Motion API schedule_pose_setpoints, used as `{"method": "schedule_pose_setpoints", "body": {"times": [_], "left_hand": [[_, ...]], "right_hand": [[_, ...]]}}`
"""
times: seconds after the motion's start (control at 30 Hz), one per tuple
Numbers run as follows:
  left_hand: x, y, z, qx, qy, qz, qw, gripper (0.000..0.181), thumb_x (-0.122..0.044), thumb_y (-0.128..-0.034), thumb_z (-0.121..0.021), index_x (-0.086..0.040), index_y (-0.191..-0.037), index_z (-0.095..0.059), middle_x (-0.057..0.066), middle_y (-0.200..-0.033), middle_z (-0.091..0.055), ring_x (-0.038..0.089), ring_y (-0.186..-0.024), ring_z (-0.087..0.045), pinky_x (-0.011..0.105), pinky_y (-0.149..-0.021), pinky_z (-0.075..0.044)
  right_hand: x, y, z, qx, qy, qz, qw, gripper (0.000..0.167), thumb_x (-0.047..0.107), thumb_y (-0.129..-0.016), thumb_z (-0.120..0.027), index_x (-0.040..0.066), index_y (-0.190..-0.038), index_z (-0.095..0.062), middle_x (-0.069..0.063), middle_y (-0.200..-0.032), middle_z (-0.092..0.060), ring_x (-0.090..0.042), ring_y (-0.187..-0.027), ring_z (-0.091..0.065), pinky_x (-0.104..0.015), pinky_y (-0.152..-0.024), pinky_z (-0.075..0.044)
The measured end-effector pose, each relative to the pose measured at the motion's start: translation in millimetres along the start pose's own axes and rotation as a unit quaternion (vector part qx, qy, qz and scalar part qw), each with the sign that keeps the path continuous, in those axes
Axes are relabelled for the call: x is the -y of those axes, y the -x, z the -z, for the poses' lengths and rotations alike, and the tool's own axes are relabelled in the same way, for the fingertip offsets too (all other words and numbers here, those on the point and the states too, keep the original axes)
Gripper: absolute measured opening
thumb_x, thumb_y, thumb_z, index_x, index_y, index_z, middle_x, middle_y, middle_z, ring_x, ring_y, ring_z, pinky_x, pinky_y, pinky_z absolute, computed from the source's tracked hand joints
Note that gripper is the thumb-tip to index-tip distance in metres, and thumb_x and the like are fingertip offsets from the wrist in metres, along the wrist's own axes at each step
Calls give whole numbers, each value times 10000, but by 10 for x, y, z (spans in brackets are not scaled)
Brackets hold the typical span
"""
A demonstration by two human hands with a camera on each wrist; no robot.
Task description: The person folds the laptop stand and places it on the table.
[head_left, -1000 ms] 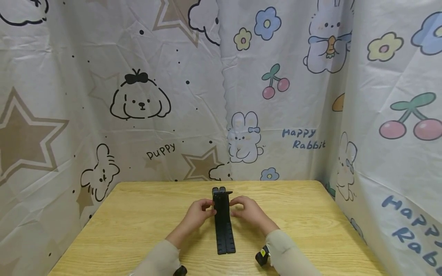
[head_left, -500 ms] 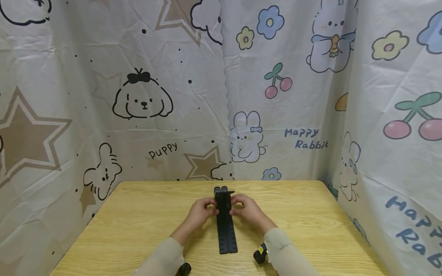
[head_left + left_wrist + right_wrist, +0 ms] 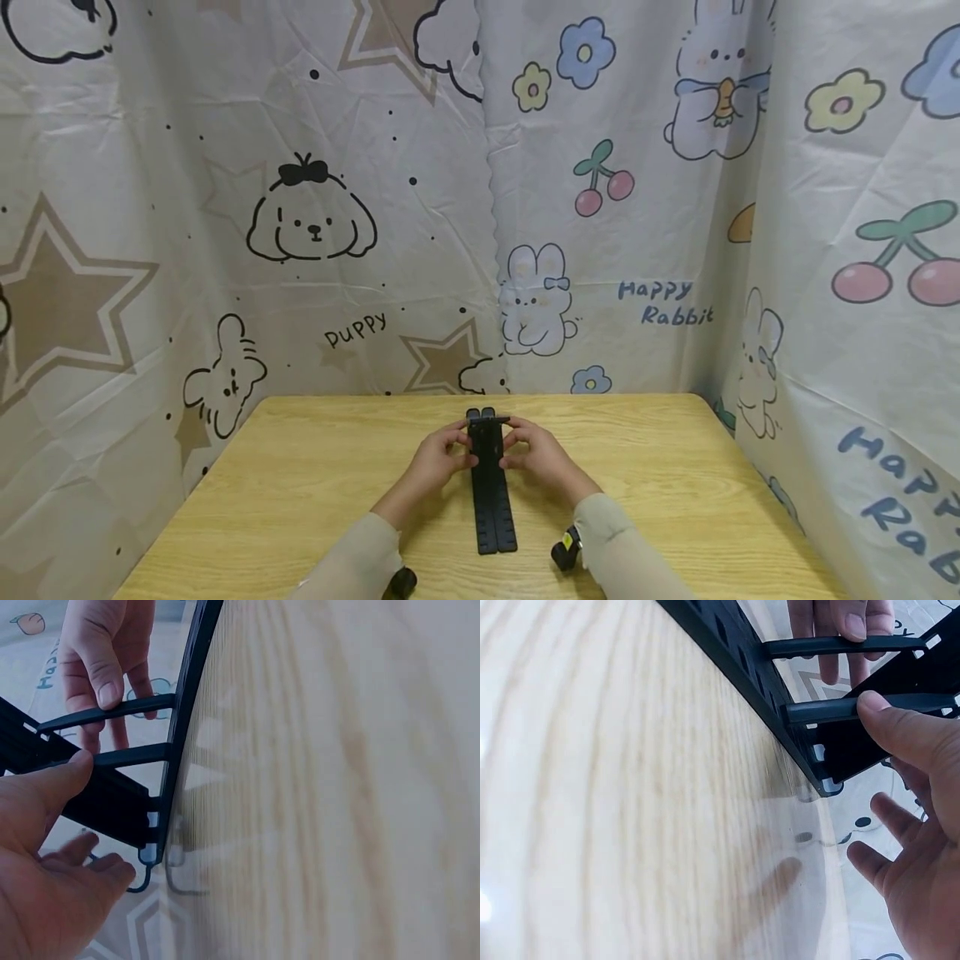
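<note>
A black folding stand (image 3: 493, 508) stands on the table, its long slotted base lying flat and a panel tilted up above it. My left hand (image 3: 437, 458) holds the stand's left side near the upper end, and my right hand (image 3: 542, 454) grips the right side opposite. In the left wrist view, the left thumb lies on one support strut (image 3: 131, 755) joining base and panel, with the other fingers (image 3: 82, 847) below the panel. The right wrist view has the right thumb (image 3: 875, 703) against the nearer strut (image 3: 821, 712). The panel hides some fingertips.
The wooden table (image 3: 315, 467) extends around the stand on all sides. A patterned curtain (image 3: 420, 275) hangs behind the table's far edge and along both sides. Black wrist cameras (image 3: 566, 550) sit below both sleeves, close to the tabletop.
Right fingers that were slightly off the stand's side now touch it. Both index fingers have moved up toward the panel's top ledge. The stand stays almost in place while the view shifts slightly.
</note>
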State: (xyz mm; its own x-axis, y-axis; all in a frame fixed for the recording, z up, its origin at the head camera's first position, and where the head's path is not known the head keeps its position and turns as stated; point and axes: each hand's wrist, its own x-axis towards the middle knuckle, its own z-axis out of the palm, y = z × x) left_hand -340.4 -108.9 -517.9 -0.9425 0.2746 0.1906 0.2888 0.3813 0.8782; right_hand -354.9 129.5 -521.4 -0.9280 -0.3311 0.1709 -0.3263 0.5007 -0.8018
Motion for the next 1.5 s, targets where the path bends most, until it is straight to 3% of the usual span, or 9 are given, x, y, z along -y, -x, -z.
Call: {"method": "schedule_pose_setpoints", "body": {"times": [0.2, 0.47, 0.67, 1.07, 1.5], "left_hand": [[-7, -19, 8, 162, 162, -40, 9997, 102, -61, -883, -790, -80, -919, -696, 147, -1558, -484, 421, -1472, -380, 540, -1187, -338], [-17, -72, 28, 161, 328, -34, 9993, 103, -40, -879, -785, -41, -938, -700, 153, -1548, -493, 429, -1469, -381, 550, -1193, -322], [11, -129, 25, 21, 299, -69, 9995, 92, -28, -866, -788, -28, -910, -707, 159, -1496, -548, 422, -1436, -436, 556, -1180, -347], [25, -220, -20, -294, 554, -82, 9980, 96, -12, -881, -773, 21, -916, -690, 195, -1375, -632, 427, -1339, -542, 571, -1126, -419], [52, -330, -39, -712, 451, -65, 9964, 60, 7, -874, -773, 17, -901, -720, 147, -1157, -745, 328, -1156, -669, 481, -982, -544]], "right_hand": [[-17, 2, 22, 30, -36, -11, 10000, 141, 138, -840, -843, 169, -867, -708, -163, -1562, -473, -466, -1463, -370, -645, -1191, -269], [17, -75, 55, 84, 95, -92, 9999, 142, 145, -842, -840, 177, -843, -702, -143, -1560, -479, -445, -1464, -381, -625, -1199, -274], [32, -134, 54, 95, 308, -35, 9995, 142, 148, -840, -840, 182, -828, -703, -97, -1529, -522, -395, -1461, -409, -583, -1201, -304], [72, -202, 43, -180, 455, -3, 9988, 132, 116, -846, -834, 139, -813, -708, -125, -1441, -595, -399, -1397, -482, -581, -1172, -353], [50, -298, 1, -520, 359, -208, 9978, 95, 109, -846, -829, 138, -806, -748, -97, -1350, -656, -366, -1342, -539, -561, -1152, -384]]}}
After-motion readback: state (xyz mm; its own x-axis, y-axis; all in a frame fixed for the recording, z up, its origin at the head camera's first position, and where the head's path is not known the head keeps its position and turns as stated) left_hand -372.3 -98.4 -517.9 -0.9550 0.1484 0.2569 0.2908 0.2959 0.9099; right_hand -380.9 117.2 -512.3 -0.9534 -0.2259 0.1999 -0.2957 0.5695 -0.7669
